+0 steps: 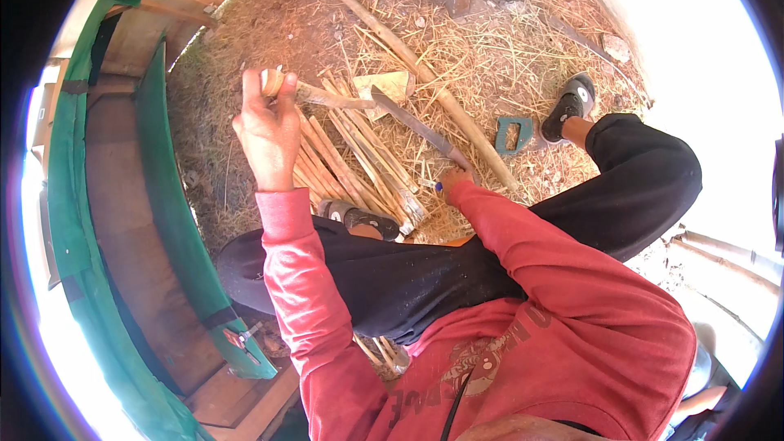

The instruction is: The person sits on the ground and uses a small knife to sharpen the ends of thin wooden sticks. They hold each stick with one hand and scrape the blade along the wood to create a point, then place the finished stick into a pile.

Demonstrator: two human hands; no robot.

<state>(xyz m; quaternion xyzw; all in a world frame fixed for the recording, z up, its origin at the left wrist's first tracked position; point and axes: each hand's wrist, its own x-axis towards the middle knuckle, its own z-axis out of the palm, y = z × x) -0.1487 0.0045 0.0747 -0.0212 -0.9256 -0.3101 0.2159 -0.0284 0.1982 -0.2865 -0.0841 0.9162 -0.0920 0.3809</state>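
The left hand is closed around one end of a pale brown, slightly crooked wooden stick, raised above the straw-strewn ground. The right hand is curled around the lower end of a long, dark metal blade, whose tip lies near the stick's far end; whether they touch, I cannot tell. Below lie slender, pale wooden rods.

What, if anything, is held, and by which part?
Left hand: a wooden stick, by its left end. Right hand: a long blade, by its lower end.
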